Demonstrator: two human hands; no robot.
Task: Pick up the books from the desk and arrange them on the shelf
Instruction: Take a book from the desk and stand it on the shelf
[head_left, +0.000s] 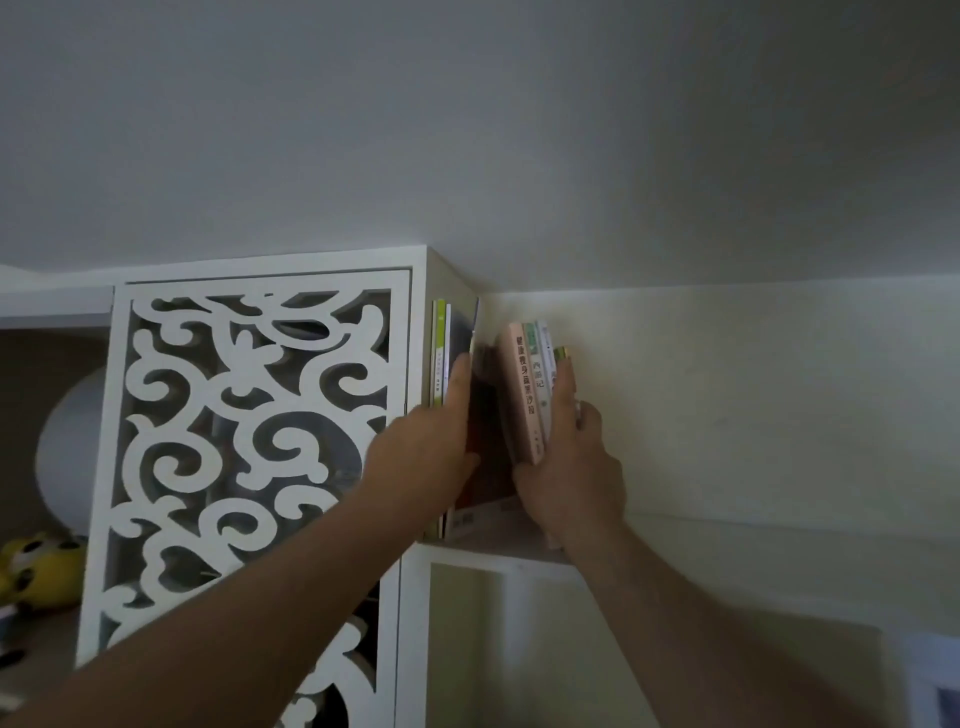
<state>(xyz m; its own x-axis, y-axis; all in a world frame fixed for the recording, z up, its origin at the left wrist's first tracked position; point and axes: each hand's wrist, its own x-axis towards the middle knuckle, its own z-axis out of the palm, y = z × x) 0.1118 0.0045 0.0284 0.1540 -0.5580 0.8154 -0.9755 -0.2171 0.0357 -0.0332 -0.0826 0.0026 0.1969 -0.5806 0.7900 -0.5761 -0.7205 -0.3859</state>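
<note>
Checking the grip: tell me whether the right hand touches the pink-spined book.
Touching. The head view shows the right hand wrapped round the book stack, thumb against the pink-spined book at its lower end.

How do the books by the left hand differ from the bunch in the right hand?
The left books stand upright against the cabinet wall; the right books lean, tops tilted left.
The left hand presses its books with straight fingers; the right hand grips its bunch, fingers curled round it.
The left books show thin green and white spines; the right books include a thicker pink spine with printed characters.
Both groups sit on the same shelf.
</note>
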